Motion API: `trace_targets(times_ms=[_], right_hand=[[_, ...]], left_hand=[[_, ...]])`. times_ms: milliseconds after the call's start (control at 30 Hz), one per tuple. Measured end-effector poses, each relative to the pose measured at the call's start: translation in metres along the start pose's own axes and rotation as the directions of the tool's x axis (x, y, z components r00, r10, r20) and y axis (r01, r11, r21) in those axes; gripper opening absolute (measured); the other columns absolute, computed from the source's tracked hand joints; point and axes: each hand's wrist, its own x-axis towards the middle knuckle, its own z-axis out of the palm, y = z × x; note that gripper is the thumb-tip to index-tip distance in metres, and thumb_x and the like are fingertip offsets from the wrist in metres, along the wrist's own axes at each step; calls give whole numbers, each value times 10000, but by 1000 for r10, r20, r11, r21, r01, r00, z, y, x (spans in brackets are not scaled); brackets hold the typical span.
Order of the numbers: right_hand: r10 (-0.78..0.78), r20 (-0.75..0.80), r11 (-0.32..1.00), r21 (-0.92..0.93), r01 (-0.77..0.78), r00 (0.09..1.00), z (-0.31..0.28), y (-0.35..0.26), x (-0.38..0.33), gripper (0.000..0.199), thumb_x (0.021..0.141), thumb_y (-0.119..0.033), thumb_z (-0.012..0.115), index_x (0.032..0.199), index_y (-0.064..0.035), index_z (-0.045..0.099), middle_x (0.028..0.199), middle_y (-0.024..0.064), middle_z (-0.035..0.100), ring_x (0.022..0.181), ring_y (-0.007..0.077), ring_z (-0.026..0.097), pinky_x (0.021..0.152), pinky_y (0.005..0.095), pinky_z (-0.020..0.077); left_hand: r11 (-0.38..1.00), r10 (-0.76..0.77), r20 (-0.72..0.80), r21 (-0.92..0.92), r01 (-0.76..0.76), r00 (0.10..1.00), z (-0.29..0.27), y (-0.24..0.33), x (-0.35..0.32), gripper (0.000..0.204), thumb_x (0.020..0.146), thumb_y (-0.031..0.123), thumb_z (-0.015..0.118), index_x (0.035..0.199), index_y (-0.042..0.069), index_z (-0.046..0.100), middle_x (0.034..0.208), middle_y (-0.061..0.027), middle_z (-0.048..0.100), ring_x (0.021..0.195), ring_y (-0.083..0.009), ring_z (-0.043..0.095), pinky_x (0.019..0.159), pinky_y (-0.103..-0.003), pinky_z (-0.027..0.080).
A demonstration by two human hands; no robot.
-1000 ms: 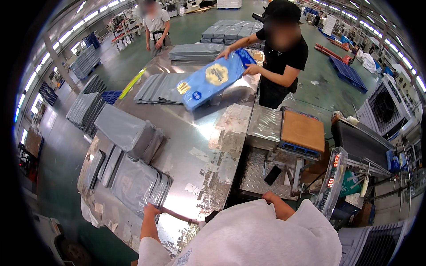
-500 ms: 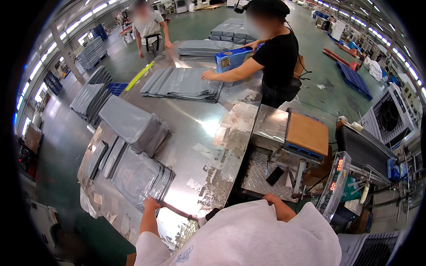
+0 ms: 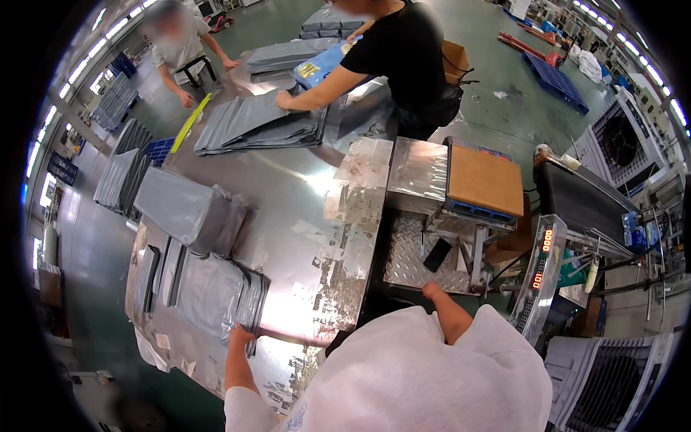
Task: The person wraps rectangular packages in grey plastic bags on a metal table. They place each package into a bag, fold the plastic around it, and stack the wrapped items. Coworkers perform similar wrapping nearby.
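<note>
The left hand (image 3: 241, 335) is laid at the near edge of a flat stack of grey plastic mailer bags (image 3: 216, 295) on the steel desk (image 3: 302, 209), fingers curled onto the corner of the top bags; whether one bag is actually pinched cannot be told. The right hand (image 3: 432, 290) is set against the checker-plate ledge (image 3: 410, 252) below the scale platform (image 3: 484, 180), apparently resting there with nothing gripped; how far it is opened is not shown.

The stack lies at the desk's near left end, just beside a second, thicker pile of grey bags (image 3: 188, 212) further up. For the pick to be done well, a single bag should be peeled from the top by its corner, the thumb slid under one layer only, and the rest of the stack held flat so that it is not dragged off the edge. The slick film is judged likely to cling, so a slow lift is advised.

Compared with the frame half a second earlier, the left hand is found in nearly the same place at the stack's edge, and the right hand at the same ledge. The co-worker in black (image 3: 403, 50) across the desk is now seen bent lower, one arm stretched onto the far spread of grey bags (image 3: 252, 122), with the blue packet (image 3: 317, 68) lowered beside them. Another person (image 3: 180, 43) is standing at the far corner, as before.
</note>
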Motion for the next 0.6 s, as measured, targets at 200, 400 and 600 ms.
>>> trace_targets(times_ms=[200,400,600], right_hand=[[369,-85,851,432,-299,926,-14,9,11,407,691,-337,563,869,27,605,945,251,561,917,368,540,798,407,428],[755,-79,536,647,-543,651,-25,19,87,714,635,-451,648,1069,82,456,1073,264,503,993,373,501,838,421,411],[828,-90,527,464,-712,553,-43,23,142,875,591,-565,658,1120,90,418,1070,229,516,967,361,516,825,408,419]], left_hand=[[979,108,13,-178,-104,994,-4,-14,12,825,529,346,667,1176,-75,376,1073,-259,509,1012,-352,498,846,-356,421],[938,251,202,190,-289,947,10,-56,37,287,681,339,540,803,89,609,881,-170,595,822,-311,585,686,-372,468],[729,84,369,611,-310,925,-13,-38,86,387,740,387,425,1088,254,528,1093,-106,537,989,-280,530,813,-391,428]])
